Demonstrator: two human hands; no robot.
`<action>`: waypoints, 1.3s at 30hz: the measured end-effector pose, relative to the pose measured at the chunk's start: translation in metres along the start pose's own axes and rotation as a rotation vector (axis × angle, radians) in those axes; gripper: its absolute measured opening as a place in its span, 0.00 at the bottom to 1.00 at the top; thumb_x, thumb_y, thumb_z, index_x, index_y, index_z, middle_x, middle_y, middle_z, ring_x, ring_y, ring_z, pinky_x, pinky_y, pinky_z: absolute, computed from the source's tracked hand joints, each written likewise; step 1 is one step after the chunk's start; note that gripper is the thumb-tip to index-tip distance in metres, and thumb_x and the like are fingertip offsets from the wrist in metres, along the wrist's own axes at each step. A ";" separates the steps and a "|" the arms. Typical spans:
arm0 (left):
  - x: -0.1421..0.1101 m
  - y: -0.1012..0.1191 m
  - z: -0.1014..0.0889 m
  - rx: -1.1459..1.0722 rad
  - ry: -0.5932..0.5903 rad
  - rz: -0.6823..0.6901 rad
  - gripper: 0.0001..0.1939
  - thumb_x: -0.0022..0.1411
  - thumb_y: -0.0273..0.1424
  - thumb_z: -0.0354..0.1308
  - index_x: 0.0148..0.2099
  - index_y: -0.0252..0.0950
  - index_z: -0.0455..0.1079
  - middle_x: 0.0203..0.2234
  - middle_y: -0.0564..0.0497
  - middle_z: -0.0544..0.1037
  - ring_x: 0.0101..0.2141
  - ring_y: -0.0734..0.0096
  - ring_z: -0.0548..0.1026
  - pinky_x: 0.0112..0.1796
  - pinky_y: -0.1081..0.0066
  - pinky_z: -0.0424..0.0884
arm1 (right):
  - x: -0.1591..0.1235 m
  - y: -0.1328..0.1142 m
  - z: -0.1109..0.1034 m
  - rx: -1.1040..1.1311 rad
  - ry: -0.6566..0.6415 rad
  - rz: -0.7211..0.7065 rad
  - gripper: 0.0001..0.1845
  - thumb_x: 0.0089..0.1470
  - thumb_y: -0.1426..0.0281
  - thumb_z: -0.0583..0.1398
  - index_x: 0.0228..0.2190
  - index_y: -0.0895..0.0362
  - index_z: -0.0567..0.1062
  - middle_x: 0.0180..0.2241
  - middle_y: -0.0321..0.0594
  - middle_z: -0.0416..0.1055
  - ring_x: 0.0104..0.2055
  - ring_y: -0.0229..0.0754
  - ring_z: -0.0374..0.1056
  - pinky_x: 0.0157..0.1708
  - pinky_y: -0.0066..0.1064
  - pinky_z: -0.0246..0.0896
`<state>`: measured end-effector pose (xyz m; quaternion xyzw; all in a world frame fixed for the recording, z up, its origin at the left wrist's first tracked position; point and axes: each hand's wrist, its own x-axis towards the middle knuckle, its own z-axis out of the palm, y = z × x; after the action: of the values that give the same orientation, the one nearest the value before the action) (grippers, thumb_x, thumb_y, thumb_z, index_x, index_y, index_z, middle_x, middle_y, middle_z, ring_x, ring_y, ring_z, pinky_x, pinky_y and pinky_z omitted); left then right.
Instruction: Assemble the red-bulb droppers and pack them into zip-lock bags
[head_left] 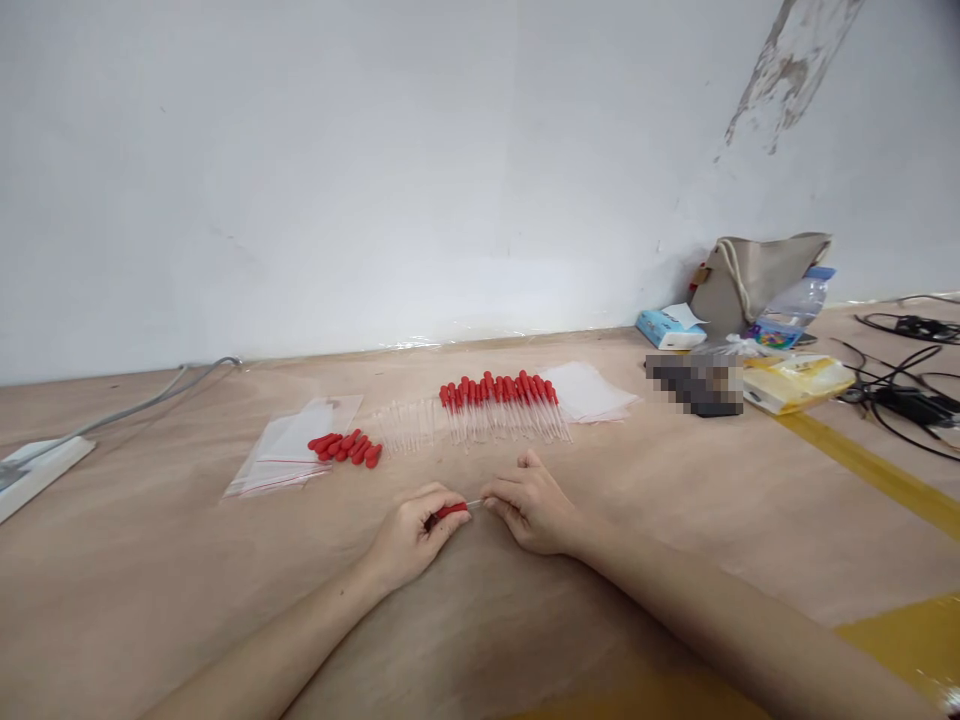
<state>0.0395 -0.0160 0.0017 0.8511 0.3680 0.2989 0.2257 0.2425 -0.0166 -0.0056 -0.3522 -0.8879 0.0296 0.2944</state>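
My left hand [417, 530] is closed around a red rubber bulb [451, 510]. A thin clear dropper tube [474, 503] runs from the bulb's end to my right hand [529, 505], which pinches it between thumb and fingers. Just beyond my hands lies a row of droppers [501, 392] with red bulbs on clear tubes. To its left are several bare clear tubes [407, 427] side by side. Farther left, a small pile of loose red bulbs [346, 447] rests partly on clear zip bags [274, 455].
More zip bags [589, 390] lie right of the dropper row. At the back right are a blue tissue pack [664, 330], a beige bag [757, 280], a yellow-white packet [799, 382] and black cables [900, 395]. A power strip [45, 470] with a grey cable sits far left.
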 end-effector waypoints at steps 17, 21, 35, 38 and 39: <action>0.003 -0.015 -0.012 0.055 -0.088 -0.051 0.10 0.59 0.32 0.49 0.39 0.37 0.70 0.30 0.50 0.69 0.27 0.74 0.67 0.30 0.74 0.63 | 0.011 0.042 -0.026 0.151 0.066 0.701 0.09 0.47 0.70 0.55 0.25 0.57 0.74 0.25 0.38 0.73 0.27 0.38 0.67 0.26 0.26 0.55; 0.004 -0.012 -0.013 0.053 -0.106 -0.031 0.10 0.59 0.30 0.48 0.40 0.36 0.70 0.31 0.50 0.70 0.27 0.75 0.67 0.29 0.74 0.63 | 0.034 0.080 -0.026 0.070 0.254 0.946 0.10 0.45 0.65 0.56 0.22 0.57 0.73 0.25 0.38 0.73 0.29 0.39 0.67 0.27 0.27 0.55; 0.004 -0.011 -0.014 0.024 -0.115 -0.048 0.11 0.59 0.31 0.49 0.40 0.37 0.70 0.31 0.49 0.70 0.27 0.74 0.66 0.29 0.73 0.62 | 0.057 0.058 -0.005 -0.203 0.244 0.738 0.11 0.50 0.65 0.52 0.27 0.55 0.73 0.29 0.37 0.73 0.33 0.39 0.66 0.39 0.35 0.45; 0.003 -0.011 -0.011 0.027 -0.103 -0.041 0.10 0.58 0.31 0.49 0.40 0.37 0.70 0.30 0.50 0.71 0.27 0.74 0.67 0.29 0.73 0.63 | 0.077 0.036 0.010 -0.202 0.112 0.633 0.12 0.50 0.66 0.52 0.25 0.54 0.74 0.30 0.38 0.73 0.35 0.40 0.65 0.39 0.35 0.44; 0.003 -0.011 -0.010 0.031 -0.100 -0.037 0.10 0.58 0.31 0.49 0.40 0.37 0.70 0.30 0.50 0.71 0.27 0.74 0.67 0.29 0.73 0.63 | 0.086 0.029 0.017 -0.209 0.086 0.620 0.12 0.50 0.65 0.52 0.25 0.54 0.75 0.31 0.38 0.73 0.36 0.41 0.65 0.39 0.35 0.44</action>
<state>0.0289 -0.0049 0.0030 0.8614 0.3765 0.2462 0.2359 0.2015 0.0627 0.0161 -0.6351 -0.7233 0.0115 0.2709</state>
